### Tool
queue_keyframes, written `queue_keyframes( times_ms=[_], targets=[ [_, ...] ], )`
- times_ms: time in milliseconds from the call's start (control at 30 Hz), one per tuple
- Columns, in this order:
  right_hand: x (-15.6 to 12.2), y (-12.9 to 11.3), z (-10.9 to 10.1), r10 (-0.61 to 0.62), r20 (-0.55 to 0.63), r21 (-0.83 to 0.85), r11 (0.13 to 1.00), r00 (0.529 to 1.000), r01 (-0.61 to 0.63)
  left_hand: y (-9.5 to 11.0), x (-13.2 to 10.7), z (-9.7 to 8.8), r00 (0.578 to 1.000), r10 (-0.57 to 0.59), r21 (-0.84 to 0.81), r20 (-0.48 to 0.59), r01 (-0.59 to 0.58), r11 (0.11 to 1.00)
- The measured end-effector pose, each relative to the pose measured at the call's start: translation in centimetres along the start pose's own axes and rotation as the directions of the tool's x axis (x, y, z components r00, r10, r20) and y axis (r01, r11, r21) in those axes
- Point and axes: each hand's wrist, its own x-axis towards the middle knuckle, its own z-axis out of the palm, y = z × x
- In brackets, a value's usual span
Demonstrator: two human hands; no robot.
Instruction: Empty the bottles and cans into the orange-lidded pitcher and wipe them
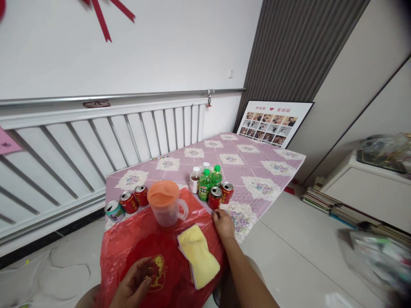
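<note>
My left hand (136, 278) is over a dark red, roundish area with a gold printed figure (159, 273); its fingers are curled but apart from the thumb. At the right edge of a shiny red plastic sheet (112, 244), my right hand (224, 223) has thumb and fingers drawn together, just below a red drink can (215, 198). What those fingertips hold, if anything, is hidden. Between the hands lies a folded yellow cloth (199, 256). A clear plastic pitcher (165, 214) with an orange lid (163, 193) stands upright on the sheet.
Left of the pitcher are a teal can (114, 211) and two red cans (129, 202). Green-capped bottles (204, 186) and white-capped bottles (194, 182) cluster near another red can (227, 192). The floral tablecloth (221, 149) meets a white radiator (144, 132); a photo board (272, 124) leans behind.
</note>
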Motion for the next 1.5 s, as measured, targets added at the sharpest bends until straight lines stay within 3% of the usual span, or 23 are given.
queue_keyframes(
  times_ms=[367,767,1200,1500],
  targets=[
    [0.8,-0.6,-0.1,0.202,-0.119,0.052,0.979,0.972,-0.197,0.1,0.0,-0.1,1.0,-0.002,-0.016,0.005,0.002,1.0],
    [1.4,-2.3,-0.5,0.231,-0.049,-0.038,0.972,0.972,-0.233,-0.8,0.1,-0.4,0.999,0.001,-0.035,0.032,0.0,0.999],
    [2.0,-3.7,-1.0,0.36,0.019,-0.16,0.922,0.933,-0.352,-1.1,0.4,-0.4,1.0,-0.008,-0.038,0.022,0.009,0.999],
    [2.3,-4.1,-1.2,0.421,0.031,-0.144,0.899,0.906,-0.413,-2.2,0.5,-0.8,0.999,0.02,-0.047,0.044,-0.018,0.999]
  ],
)
